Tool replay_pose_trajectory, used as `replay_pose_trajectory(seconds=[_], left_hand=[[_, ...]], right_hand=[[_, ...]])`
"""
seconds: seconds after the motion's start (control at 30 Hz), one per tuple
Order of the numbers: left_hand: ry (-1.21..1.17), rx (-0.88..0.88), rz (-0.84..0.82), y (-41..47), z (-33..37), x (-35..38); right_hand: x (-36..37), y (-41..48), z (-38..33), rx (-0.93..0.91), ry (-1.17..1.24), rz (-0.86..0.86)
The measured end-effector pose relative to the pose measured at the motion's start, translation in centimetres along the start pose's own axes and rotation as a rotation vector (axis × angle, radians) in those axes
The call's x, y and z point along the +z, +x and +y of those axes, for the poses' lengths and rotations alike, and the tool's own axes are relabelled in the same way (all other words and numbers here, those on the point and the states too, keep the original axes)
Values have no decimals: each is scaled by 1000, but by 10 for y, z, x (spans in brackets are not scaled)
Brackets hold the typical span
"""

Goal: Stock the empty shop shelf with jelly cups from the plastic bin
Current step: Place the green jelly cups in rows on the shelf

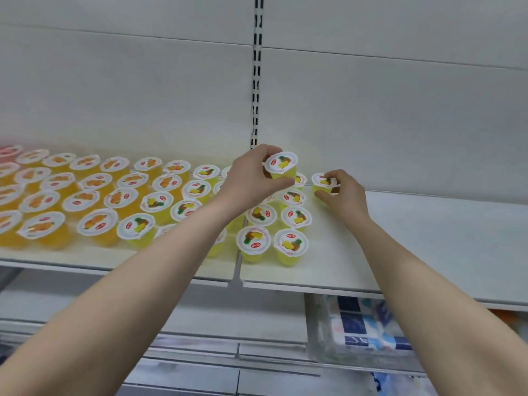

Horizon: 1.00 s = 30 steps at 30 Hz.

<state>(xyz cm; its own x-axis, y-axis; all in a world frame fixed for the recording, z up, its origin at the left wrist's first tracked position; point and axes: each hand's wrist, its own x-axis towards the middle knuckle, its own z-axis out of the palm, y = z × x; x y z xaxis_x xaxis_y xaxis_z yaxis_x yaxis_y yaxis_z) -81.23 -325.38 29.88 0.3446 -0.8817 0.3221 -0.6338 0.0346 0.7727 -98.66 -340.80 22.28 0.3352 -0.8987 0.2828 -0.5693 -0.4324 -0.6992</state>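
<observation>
My left hand (251,178) grips a yellow pineapple jelly cup (281,164), tilted and lifted above the rows near the back of the white shelf (414,241). My right hand (341,192) pinches a second yellow jelly cup (322,182) that sits on the shelf just right of the rows, close to the back wall. Several rows of jelly cups fill the shelf to the left: yellow pineapple cups (291,245) in the middle, orange cups (43,227) further left. My left forearm hides some cups. The plastic bin is out of view.
The right part of the shelf holds nothing. A slotted black upright (256,81) runs up the white back wall. Below the shelf's front edge, lower shelves show, with a clear container of blue and white packs (360,330) at the right.
</observation>
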Motion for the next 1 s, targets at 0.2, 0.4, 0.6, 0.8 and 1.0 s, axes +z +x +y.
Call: replay_pose_trajectory(seconds=[0.2, 0.4, 0.6, 0.8, 1.0], left_hand=[[126, 96, -61, 13, 8, 28], [403, 158, -186, 26, 15, 68], [747, 200, -224, 31, 8, 95], [810, 179, -276, 31, 7, 98], [821, 190, -246, 30, 8, 100]], right_hand=[[-20, 3, 8, -124, -123, -126], [-49, 1, 18, -210, -210, -54], [-60, 1, 23, -285, -246, 24], [-60, 3, 20, -310, -257, 43], [-58, 5, 16, -314, -266, 49]])
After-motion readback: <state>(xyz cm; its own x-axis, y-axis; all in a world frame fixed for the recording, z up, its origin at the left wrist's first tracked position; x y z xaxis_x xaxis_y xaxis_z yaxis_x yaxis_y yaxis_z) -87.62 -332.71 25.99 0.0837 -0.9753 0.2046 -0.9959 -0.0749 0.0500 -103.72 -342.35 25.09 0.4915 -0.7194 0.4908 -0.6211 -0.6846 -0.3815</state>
